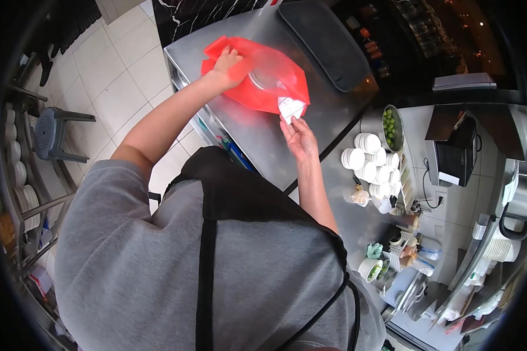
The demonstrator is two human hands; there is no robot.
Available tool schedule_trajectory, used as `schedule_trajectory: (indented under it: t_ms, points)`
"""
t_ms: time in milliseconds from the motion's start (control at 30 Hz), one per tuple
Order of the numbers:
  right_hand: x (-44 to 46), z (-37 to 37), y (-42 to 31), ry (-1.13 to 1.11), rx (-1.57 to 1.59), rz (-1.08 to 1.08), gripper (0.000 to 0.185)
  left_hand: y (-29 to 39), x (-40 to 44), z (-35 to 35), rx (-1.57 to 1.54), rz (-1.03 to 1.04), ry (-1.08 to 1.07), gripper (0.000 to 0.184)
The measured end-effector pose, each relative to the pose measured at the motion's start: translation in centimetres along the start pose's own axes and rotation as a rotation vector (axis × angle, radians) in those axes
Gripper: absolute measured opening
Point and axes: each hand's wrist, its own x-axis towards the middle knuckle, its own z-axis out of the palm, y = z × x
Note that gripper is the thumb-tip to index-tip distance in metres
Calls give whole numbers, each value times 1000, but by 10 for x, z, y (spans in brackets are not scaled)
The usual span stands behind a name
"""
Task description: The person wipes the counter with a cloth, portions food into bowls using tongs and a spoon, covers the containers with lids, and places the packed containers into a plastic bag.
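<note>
A red translucent plastic bag [275,73] lies on the steel counter [240,128], with something round and pale showing faintly through it. My left hand [227,63] is closed on the gathered end of the bag, its fingers partly covered by the plastic. At the opposite corner, my right hand [300,136] pinches the edge of a white printed paper slip [291,108] between thumb and fingers, palm turned up. The slip lies against the bag; whether it is fixed to it I cannot tell.
Beyond the bag lies a dark mat [325,44]. Stacked white cups [369,158] and a metal bowl of green limes [390,126] stand to the right. A grey plastic stool [55,133] is on the tiled floor at left, near a rack of dishes [26,202].
</note>
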Motion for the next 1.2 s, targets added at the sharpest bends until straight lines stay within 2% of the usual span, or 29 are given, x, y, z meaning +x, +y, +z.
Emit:
schedule_trajectory:
  t_ms: [733, 1000, 1033, 1100, 1200]
  points:
    - [-3, 0, 6, 10, 41, -15, 17, 0, 3, -4, 18, -16, -62, 45]
    - [0, -2, 6, 9, 30, -12, 13, -3, 3, -1, -66, 19, 35, 41]
    - [1, -3, 6, 4, 13, -17, 18, -2, 2, -3, -65, 20, 36, 41]
    - [1, -5, 6, 0, -3, -21, 22, 0, 1, -8, -46, 8, 49, 27]
    - [-1, -4, 6, 5, -3, -19, 22, -3, 5, -9, -69, 30, -18, 35]
